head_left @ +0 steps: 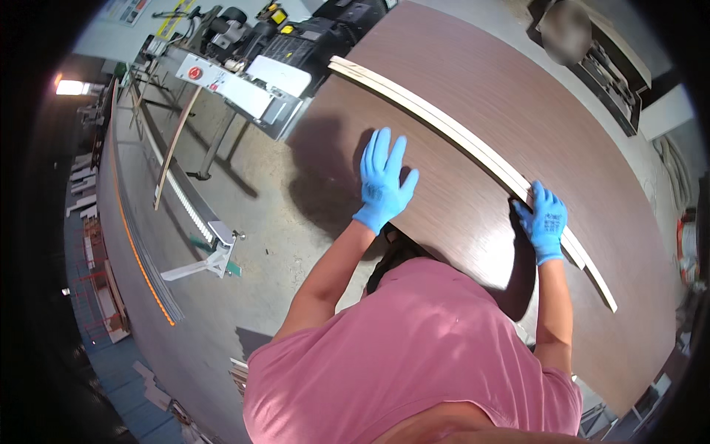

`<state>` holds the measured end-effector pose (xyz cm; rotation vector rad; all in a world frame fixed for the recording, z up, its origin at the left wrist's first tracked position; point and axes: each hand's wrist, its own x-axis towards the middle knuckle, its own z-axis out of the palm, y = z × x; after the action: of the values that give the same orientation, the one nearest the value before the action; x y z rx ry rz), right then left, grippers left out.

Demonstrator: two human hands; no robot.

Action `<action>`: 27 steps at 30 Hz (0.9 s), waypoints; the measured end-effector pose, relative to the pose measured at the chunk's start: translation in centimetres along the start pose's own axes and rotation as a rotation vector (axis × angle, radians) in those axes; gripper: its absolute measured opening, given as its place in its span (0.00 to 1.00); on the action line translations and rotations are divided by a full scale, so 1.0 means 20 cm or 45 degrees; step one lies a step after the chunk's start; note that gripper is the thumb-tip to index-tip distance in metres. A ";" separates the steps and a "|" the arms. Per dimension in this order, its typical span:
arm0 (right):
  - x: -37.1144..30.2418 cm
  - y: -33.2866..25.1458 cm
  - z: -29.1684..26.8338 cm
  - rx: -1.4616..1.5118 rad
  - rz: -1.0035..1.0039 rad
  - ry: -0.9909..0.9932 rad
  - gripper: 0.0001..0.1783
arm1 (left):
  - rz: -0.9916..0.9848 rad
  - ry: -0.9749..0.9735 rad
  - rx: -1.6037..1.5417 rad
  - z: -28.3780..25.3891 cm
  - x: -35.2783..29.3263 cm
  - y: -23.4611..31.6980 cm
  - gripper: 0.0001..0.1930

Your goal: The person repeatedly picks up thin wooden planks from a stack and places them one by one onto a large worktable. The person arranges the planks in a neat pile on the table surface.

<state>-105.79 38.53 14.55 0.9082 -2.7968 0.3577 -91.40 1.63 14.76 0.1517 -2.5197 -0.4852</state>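
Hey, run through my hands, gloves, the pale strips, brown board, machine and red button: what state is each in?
Left hand: open, fingers extended
Right hand: closed over the strips
Blue gloves: worn
Pale strips: lying lengthwise together, ends uneven at right
Brown board: lying flat
Machine: running or not, can't tell
Red button: pressed or not, can't tell

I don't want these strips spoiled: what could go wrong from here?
The right hand holds the strips near one end and the left hand is apart from them, so their far end might swing. Their near ends are staggered, so one could slide along the other.
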 end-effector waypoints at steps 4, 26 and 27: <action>0.01 0.02 0.02 -0.027 0.023 -0.027 0.31 | -0.183 0.035 0.068 -0.16 -0.25 -0.27 0.44; -0.11 0.36 0.03 -0.243 0.170 -0.291 0.38 | -0.659 0.154 0.997 -1.15 -0.65 -2.06 0.53; -0.12 0.34 0.03 -0.260 0.176 -0.278 0.38 | -0.669 0.143 1.026 -1.18 -0.64 -2.14 0.53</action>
<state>-108.03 45.02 12.29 0.7516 -3.0320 -0.0125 -67.58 -42.74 10.65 1.1171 -2.3989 0.3732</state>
